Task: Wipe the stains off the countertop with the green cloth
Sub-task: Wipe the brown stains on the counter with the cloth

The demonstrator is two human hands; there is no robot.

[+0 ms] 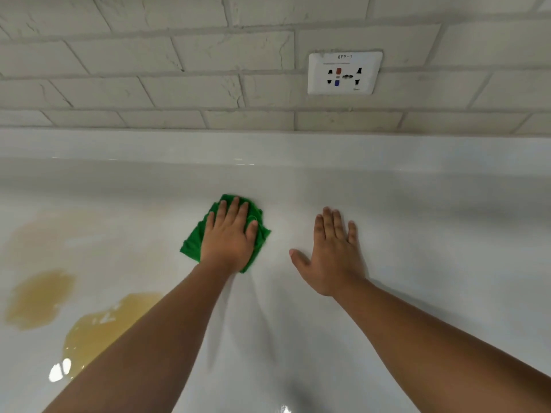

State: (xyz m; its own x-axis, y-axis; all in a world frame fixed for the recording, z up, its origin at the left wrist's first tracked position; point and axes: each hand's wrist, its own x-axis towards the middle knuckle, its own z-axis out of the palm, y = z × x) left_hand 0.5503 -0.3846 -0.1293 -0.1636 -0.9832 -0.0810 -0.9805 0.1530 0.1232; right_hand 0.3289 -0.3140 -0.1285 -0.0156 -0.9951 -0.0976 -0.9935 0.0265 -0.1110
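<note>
Green cloth [193,247] lies on a glossy white table [417,234], a little left of centre, pressed flat under the left hand [228,236]. That hand's fingers are straight and close together. The palm covers the middle of the cloth, so only its edges show around the hand. The right hand [331,254] rests flat on the bare table just right of the cloth, not touching it. Its fingers are straight, its thumb is spread toward the cloth, and it holds nothing. Both forearms reach in from the bottom edge and are cut off there.

At lower left, well apart from the cloth, are yellow-brown stains. A larger wet puddle [101,332] is partly hidden by the left forearm, with bright glare on its near edge. A smaller patch [38,299] sits to its left, and a very faint smear [44,234] farther back is hard to make out.

Behind the table rises a white brick wall [179,55] with a white socket plate [344,73]. The small print on the plate is hard to read.
</note>
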